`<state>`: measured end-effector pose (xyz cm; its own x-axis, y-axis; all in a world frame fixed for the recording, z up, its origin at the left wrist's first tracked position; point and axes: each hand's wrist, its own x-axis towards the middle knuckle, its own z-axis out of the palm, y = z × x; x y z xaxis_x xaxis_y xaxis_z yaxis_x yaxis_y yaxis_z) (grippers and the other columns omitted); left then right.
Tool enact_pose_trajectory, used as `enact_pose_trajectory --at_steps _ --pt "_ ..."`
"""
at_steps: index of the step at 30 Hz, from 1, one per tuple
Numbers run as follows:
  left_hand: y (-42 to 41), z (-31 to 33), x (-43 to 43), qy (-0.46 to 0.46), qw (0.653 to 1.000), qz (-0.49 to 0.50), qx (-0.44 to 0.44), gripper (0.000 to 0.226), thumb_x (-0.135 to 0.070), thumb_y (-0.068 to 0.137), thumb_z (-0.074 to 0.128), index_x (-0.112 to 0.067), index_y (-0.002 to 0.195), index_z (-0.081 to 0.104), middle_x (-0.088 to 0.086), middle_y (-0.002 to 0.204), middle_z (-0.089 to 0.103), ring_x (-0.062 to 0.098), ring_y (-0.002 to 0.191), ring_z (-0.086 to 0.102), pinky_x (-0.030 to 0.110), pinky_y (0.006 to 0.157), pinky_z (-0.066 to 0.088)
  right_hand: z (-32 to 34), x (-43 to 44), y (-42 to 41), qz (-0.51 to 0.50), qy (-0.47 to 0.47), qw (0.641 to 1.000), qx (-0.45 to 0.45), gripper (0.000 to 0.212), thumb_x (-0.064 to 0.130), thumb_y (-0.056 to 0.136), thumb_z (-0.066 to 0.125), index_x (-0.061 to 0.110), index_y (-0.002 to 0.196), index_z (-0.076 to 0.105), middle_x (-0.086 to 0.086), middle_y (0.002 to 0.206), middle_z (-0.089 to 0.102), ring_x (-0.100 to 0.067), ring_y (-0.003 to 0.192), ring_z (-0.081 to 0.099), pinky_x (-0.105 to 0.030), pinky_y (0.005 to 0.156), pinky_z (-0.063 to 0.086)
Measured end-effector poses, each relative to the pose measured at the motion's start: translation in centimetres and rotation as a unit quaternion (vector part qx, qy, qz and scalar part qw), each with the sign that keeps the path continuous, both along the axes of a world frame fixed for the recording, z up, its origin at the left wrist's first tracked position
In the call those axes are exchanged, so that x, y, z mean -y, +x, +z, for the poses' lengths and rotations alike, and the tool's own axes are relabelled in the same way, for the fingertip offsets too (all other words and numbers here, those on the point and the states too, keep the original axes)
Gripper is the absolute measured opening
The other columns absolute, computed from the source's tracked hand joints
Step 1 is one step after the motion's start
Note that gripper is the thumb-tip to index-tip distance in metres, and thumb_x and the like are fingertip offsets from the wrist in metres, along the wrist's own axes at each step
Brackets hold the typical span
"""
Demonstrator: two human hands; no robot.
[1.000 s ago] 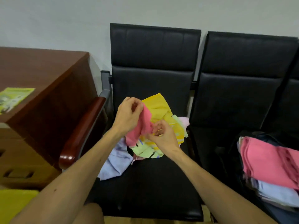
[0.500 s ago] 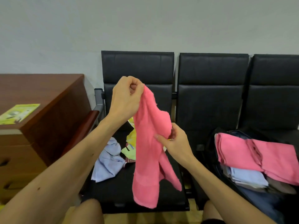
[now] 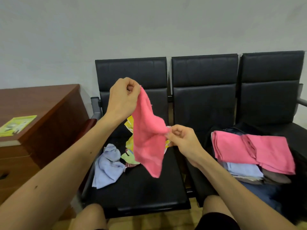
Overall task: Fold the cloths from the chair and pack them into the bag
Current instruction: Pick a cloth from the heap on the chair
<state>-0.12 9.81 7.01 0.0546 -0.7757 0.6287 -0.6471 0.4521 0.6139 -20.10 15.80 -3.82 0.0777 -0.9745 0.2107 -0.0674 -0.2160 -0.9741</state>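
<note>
I have my left hand (image 3: 123, 97) raised in front of the chair's backrest, thumb and curled fingers pinching the top corner of the pink cloth (image 3: 147, 138). My right hand (image 3: 182, 140) sits lower and nearer me, its fingertips pinching a second corner of the same cloth, pulled out sideways. The cloth hangs unfolded between the two grips, its free corner dangling above the middle of the seat without touching it.

Below it, on the black chair (image 3: 141, 188), the unfolded cloths lie loose. A crumpled light blue cloth (image 3: 108, 166) sits at the seat's left edge, a pale green cloth (image 3: 128, 157) lies just beside it, and a yellow cloth (image 3: 130, 125) rests toward the back of the seat, partly hidden by the pink one.

On the next seats to the right, the dark bag (image 3: 262, 193) lies open with a stack of folded cloths (image 3: 249, 150) on it, pink on top, blue and brown beneath.

A wooden desk (image 3: 41, 103) stands left of the chair, with a green leaflet (image 3: 18, 125) near its front edge.
</note>
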Motion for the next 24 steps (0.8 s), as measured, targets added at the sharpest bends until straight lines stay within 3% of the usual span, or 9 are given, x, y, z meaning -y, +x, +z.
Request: enact_pose_trajectory --at_steps 2,5,7,11,13,15,18,21,24 --pt "0.2 -0.7 0.4 0.019 1.0 -0.008 -0.015 0.014 -0.023 0.097 0.055 -0.022 0.088 0.066 -0.008 0.088 0.064 -0.001 0.074 0.058 0.011 0.065 0.042 2.0 -0.2 0.2 0.024 0.025 0.997 0.064 0.007 0.008 0.094 0.063 0.004 0.089 0.066 -0.007 0.075 0.07 -0.015 0.068 0.065 -0.028 0.061 0.054" --pt "-0.1 -2.2 0.0 0.062 0.995 -0.04 -0.067 0.01 -0.024 0.096 0.057 -0.024 0.087 0.064 -0.006 0.08 0.066 0.015 0.071 0.065 0.041 0.073 0.056 5.5 0.0 1.2 0.026 0.057 0.985 0.162 0.013 0.006 0.097 0.058 0.007 0.084 0.062 0.0 0.064 0.066 -0.007 0.054 0.061 -0.02 0.054 0.053" --pt "-0.9 -3.2 -2.1 0.038 0.992 -0.052 -0.105 0.012 -0.028 0.096 0.058 -0.029 0.084 0.058 -0.006 0.072 0.062 0.022 0.064 0.063 0.048 0.069 0.055 7.8 0.4 1.7 0.014 0.074 0.974 0.215 0.018 0.007 0.097 0.059 0.008 0.079 0.062 0.002 0.059 0.064 -0.005 0.049 0.058 -0.018 0.052 0.052" --pt "-3.2 -8.2 -10.7 -0.011 0.979 -0.171 -0.106 0.016 -0.039 0.092 0.059 -0.031 0.082 0.05 -0.012 0.068 0.055 0.003 0.059 0.048 0.026 0.058 0.043 10.3 0.8 2.1 0.002 0.107 0.955 0.276 0.019 0.01 0.096 0.062 0.008 0.077 0.064 -0.003 0.062 0.065 -0.009 0.05 0.06 -0.019 0.052 0.053" --pt "-3.7 -11.8 -14.1 0.009 0.975 -0.221 -0.016 0.026 -0.05 0.083 0.067 -0.032 0.093 0.051 -0.015 0.08 0.054 -0.001 0.069 0.05 0.019 0.063 0.043 10.8 0.7 2.0 0.006 0.11 0.95 0.291 0.015 0.01 0.096 0.062 0.006 0.082 0.064 -0.004 0.066 0.064 -0.009 0.048 0.061 -0.018 0.05 0.052" --pt "-3.9 -15.2 -15.1 0.039 0.971 -0.223 0.078 0.055 -0.067 0.074 0.071 -0.035 0.111 0.048 -0.025 0.101 0.05 -0.008 0.087 0.051 0.011 0.073 0.042 11.4 0.4 1.9 0.005 0.109 0.951 0.288 0.012 0.01 0.096 0.062 0.005 0.085 0.065 -0.003 0.066 0.064 -0.008 0.046 0.06 -0.018 0.048 0.052" --pt "-4.3 -17.5 -14.5 0.068 0.973 -0.204 0.09 0.061 -0.065 0.076 0.072 -0.04 0.122 0.041 -0.027 0.116 0.045 -0.004 0.101 0.051 0.016 0.084 0.046 11.7 -0.2 1.6 -0.012 0.107 0.957 0.27 0.01 0.011 0.095 0.063 0.003 0.089 0.065 -0.002 0.065 0.063 -0.008 0.047 0.058 -0.016 0.049 0.052" --pt "-4.6 -18.0 -12.8 0.009 0.985 -0.146 0.096 0.042 -0.037 0.087 0.071 -0.035 0.118 0.044 -0.022 0.114 0.045 0.001 0.097 0.051 0.028 0.077 0.052 11.6 -0.7 1.3 -0.021 0.104 0.957 0.269 0.01 0.012 0.095 0.064 0.004 0.089 0.065 -0.001 0.062 0.063 -0.009 0.051 0.059 -0.016 0.052 0.053" --pt "-4.8 -17.8 -11.1 -0.019 0.989 -0.106 0.101 0.041 -0.042 0.085 0.068 -0.031 0.118 0.046 -0.014 0.113 0.051 0.009 0.097 0.054 0.033 0.073 0.054 11.9 -1.1 0.9 -0.029 0.098 0.958 0.269 0.01 0.012 0.094 0.065 0.003 0.096 0.066 -0.004 0.071 0.066 -0.01 0.058 0.061 -0.017 0.056 0.055"
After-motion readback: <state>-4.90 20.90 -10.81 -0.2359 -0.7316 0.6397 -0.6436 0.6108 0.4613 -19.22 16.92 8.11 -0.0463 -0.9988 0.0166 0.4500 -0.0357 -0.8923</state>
